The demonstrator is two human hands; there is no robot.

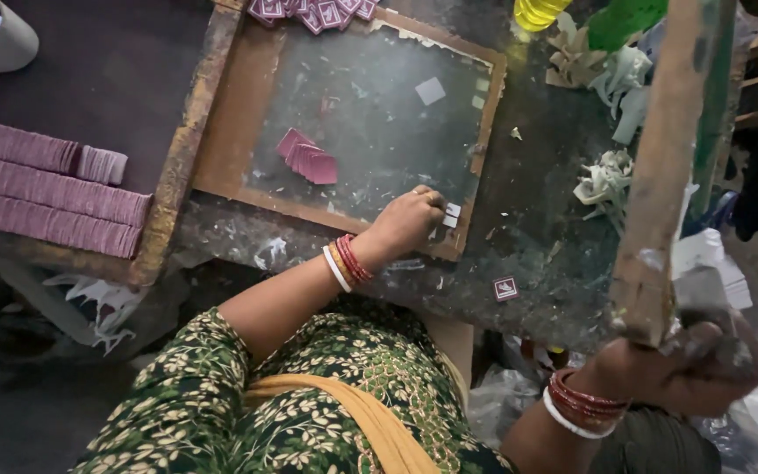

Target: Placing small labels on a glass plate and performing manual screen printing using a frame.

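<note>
The wooden frame [221, 132] looks rough and worn, around a dull, scratched glass pane [379, 123]. The small pink cards [309, 162] seem matt paper. The wooden bar [660, 175] at right is rough, paint-stained. The surface [537, 228] looks dark and grimy.

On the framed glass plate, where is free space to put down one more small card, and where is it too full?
The glass plate is mostly bare between the fanned pink cards and the pale square. The dark table above the stacked pink strips is open too. It is crowded near the left hand and around the paper scraps.
</note>
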